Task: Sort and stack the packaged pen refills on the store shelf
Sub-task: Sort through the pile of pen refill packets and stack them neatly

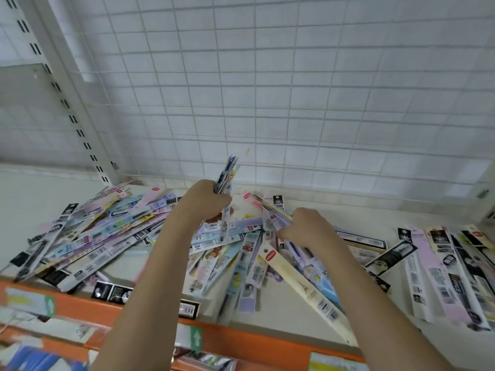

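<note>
Gripping a small bundle of packets (227, 180), the left hand (205, 202) holds it upright at the centre of the frame, fingers curled round its lower part, the top ends poking up against the wire grid panel (294, 89). Just to the right, the right hand (305, 226) is down in the heap, fingers pinching a pale packet (273, 218) by its upper end. Across the shelf (294, 314) sprawls the big pile of pen refill packets (128, 231), fanned out every which way from middle left to centre, some overlapping, some hanging past the orange front edge (241, 341). Over at the right edge, a tidier row of packets (450, 269) lies side by side, running partly out of frame. Print on the packets is blurred and unreadable. Lower left, goods on the lower tier (40, 352) are smeared and cut off.
</note>
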The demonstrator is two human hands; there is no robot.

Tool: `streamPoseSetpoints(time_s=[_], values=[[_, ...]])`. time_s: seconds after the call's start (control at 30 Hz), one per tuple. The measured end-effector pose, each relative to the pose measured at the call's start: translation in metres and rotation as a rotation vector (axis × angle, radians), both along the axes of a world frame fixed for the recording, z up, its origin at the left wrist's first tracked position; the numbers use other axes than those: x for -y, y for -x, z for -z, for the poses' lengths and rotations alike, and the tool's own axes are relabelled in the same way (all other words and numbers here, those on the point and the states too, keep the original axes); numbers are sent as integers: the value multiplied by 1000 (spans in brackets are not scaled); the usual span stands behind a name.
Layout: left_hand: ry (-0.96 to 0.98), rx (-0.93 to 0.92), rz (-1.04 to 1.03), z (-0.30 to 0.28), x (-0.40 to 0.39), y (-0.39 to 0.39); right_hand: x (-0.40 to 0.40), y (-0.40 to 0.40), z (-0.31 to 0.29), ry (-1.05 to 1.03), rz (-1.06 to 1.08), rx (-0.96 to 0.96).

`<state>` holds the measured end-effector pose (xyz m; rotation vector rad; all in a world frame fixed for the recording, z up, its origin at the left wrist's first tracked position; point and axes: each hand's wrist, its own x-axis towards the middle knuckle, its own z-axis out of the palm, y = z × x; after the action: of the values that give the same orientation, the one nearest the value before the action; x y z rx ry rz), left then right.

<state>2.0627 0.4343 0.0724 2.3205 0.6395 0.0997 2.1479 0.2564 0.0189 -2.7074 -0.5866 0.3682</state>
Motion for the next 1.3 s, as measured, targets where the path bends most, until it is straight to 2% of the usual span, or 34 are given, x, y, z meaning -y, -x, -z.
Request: streamPoseSetpoints(time_s=[0.13,0.33,0.7,0.97,1.17,1.3], values=[[-64,35,-20,-1,7,8,0,-8,-8,-54,1,10],[179,141,-36,11,20,12,8,-15,-12,-222,45,42],[163,290,-27,16,46,18,26,2,-33,-775,149,51],[127,307,-75,24,42,36,20,6,-37,-766,135,99],[96,310,-111,22,32,48,10,0,-66,-812,86,127],[14,305,-119,23,32,55,11,9,-69,-809,25,36]])
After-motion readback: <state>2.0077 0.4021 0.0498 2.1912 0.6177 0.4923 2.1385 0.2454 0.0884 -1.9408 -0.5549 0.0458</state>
